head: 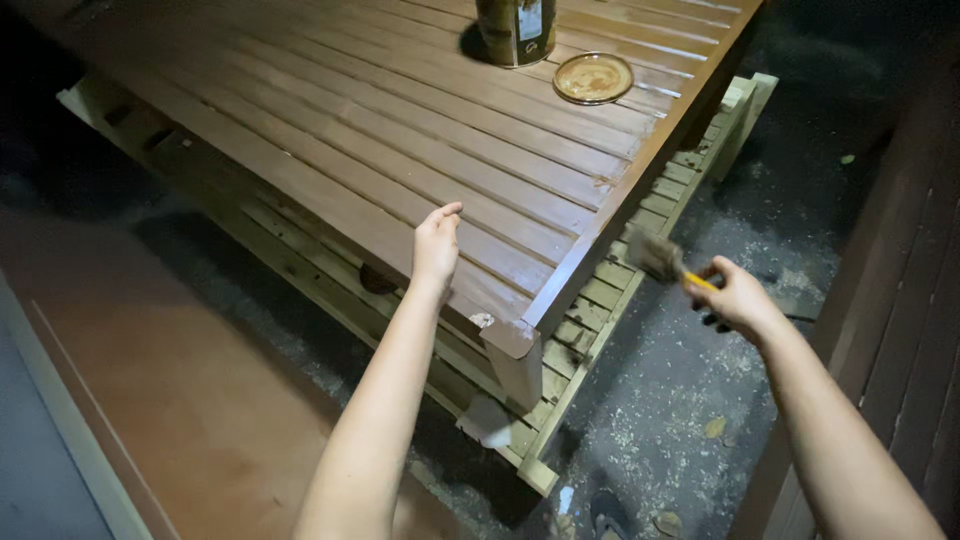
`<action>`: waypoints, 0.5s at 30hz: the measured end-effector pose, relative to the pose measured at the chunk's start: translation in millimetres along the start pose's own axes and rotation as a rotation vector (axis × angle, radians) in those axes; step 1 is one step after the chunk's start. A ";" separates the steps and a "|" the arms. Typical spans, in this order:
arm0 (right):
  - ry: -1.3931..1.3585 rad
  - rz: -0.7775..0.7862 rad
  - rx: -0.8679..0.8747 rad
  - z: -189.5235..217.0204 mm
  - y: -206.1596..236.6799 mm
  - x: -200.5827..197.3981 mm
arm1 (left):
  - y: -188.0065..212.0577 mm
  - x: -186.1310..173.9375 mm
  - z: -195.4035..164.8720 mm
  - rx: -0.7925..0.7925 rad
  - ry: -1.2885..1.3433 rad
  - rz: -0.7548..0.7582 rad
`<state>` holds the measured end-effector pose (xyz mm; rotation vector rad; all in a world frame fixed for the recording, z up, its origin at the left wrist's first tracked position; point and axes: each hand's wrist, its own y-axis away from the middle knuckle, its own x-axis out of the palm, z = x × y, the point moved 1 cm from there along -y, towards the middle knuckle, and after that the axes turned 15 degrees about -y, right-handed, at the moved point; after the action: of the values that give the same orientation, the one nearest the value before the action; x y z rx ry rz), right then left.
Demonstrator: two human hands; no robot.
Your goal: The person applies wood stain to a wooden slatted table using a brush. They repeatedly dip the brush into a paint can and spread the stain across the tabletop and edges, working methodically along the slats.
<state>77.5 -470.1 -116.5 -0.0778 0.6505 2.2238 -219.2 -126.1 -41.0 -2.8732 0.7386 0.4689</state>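
My right hand [735, 298] grips a paintbrush [662, 260] with a yellow handle; its bristles point left toward the side edge of a brown-stained slatted wooden table [400, 130]. My left hand [436, 245] hovers with fingers loosely together over the table's near edge, holding nothing. On the far part of the tabletop stand an open tin can [516, 30] and, beside it to the right, its round lid [593, 77] lying flat. The table's corner leg [515, 358] is between my arms.
Under the table an unstained pale wooden slatted frame [590, 310] lies on the ground. The grey floor [680, 400] at right is strewn with sawdust and leaves. A dark wooden wall [915, 260] rises at the right edge.
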 end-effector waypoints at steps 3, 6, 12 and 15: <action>0.726 0.136 -0.059 -6.7 16.7 27.3 | 1.7 -2.5 4.4 0.013 0.014 0.002; 0.871 0.256 -0.188 -2.7 43.3 84.2 | 7.1 1.7 7.5 -0.019 0.027 0.014; 1.033 0.353 -0.386 50.3 75.7 139.5 | 10.5 -5.8 2.8 0.000 0.013 0.010; 1.003 0.397 -0.321 85.9 81.4 124.4 | 6.8 -14.5 0.7 0.012 -0.003 -0.003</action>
<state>-52.4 -388.2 -39.7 -1.3936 0.8540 2.5741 -234.7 -125.4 -37.3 -2.8618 0.7335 0.4661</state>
